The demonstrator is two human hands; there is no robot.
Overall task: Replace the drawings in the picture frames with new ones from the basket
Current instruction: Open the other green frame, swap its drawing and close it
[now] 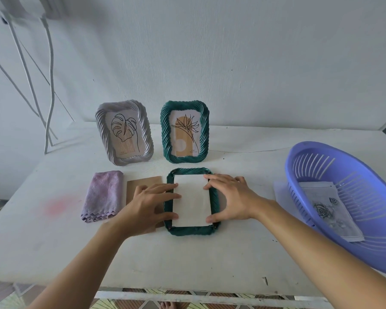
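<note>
Head view: a green frame (pixel 193 201) lies face down on the tabletop (pixel 187 253), a white sheet (pixel 192 200) seated in its back. Left hand (pixel 152 202) and right hand (pixel 231 197) both flat and spread, fingertips pressing the sheet's side edges; neither grips anything. Brown backing board (pixel 143 182) lies just beside the frame, partly under the left hand. Purple cloth (pixel 104 196) further left. Two frames stand behind: grey frame (pixel 125 132) and a second green frame (pixel 185 131), both holding line drawings. Blue basket (pixel 343 206) at right holds a rose drawing (pixel 328 210). Step, by my reading: squaring the sheet in the recess. Next move likely calls for laying the backing board on top.
</note>
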